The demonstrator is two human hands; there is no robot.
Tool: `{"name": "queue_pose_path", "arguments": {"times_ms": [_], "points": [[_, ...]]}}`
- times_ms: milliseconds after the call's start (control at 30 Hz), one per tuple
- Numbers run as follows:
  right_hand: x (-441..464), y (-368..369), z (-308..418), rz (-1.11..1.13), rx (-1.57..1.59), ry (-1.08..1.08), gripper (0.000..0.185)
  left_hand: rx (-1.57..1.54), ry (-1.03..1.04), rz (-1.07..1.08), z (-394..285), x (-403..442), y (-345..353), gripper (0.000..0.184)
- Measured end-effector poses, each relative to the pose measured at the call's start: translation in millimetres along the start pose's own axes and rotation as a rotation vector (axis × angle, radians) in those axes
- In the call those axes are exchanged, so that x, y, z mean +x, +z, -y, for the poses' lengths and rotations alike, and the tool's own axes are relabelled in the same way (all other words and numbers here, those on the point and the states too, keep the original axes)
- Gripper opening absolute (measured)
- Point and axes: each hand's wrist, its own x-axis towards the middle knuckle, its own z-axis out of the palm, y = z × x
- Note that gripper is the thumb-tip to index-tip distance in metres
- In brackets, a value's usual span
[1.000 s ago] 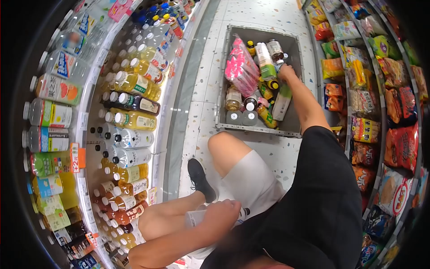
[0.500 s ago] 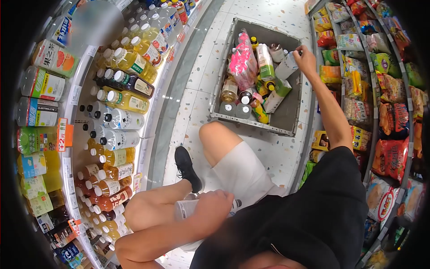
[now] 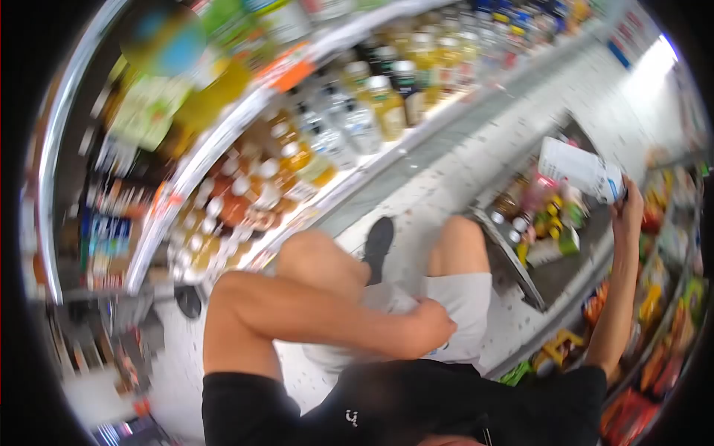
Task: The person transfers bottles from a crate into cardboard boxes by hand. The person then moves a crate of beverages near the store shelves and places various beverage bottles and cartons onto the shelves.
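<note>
My right hand (image 3: 631, 204) is at the right, closed round the end of a white-labelled bottle (image 3: 580, 168), which it holds above the grey crate (image 3: 513, 256). Under that bottle the crate holds a pink pack (image 3: 537, 195), a green-and-white carton (image 3: 554, 249) and several bottles. My left hand (image 3: 430, 328) is closed over my lap, round a clear bottle (image 3: 400, 300) that is mostly hidden by the hand and forearm. The frame is blurred by motion.
A lit drinks shelf (image 3: 327, 201) runs diagonally from lower left to upper right. Bagged snacks (image 3: 645, 297) fill the shelves at the right. My knees and a black shoe (image 3: 378, 241) are between the drinks shelf and the crate.
The view has turned, so the crate now appears farther right. My right hand has lifted the white-labelled bottle up out of the crate. My left hand still holds the clear bottle near my lap.
</note>
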Motion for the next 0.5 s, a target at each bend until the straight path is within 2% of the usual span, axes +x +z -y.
{"name": "queue_pose_path", "arguments": {"times_ms": [100, 167, 233, 267, 333, 400, 467, 500], "points": [[-14.0, 106.5, -20.6, 0.211, 0.241, 0.139, 0.024, 0.042, -0.034, 0.053, -4.1, 2.7, -7.7, 0.052], [-45.4, 209.0, -20.2, 0.218, 0.319, 0.206, 0.013, 0.021, -0.038, 0.061, 0.7, -3.9, -14.0, 0.053], [-42.3, 284.4, -41.2, 0.39, 0.419, 0.29, 0.014, 0.279, 0.098, 0.087, 0.5, -24.3, -27.0, 0.061], [-40.5, 325.8, -48.1, 0.506, 0.455, 0.28, 0.016, 0.179, 0.104, 0.23, -2.3, -15.0, -36.5, 0.053], [-48.7, 407.7, -50.8, 0.608, 0.51, 0.278, 0.017, 0.186, 0.074, 0.32, -7.2, -18.9, -44.6, 0.049], [-43.9, 481.7, -59.1, 0.708, 0.51, 0.254, 0.017, 0.272, -0.002, 0.284, -17.3, -38.0, -55.3, 0.048], [-45.3, 559.5, -61.0, 0.65, 0.468, 0.234, 0.017, 0.26, 0.041, 0.331, -10.2, -46.7, -67.9, 0.047], [-76.4, 592.2, -38.7, 0.568, 0.385, 0.155, 0.014, 0.27, 0.089, 0.384, -6.9, -49.5, -69.1, 0.046]]}}
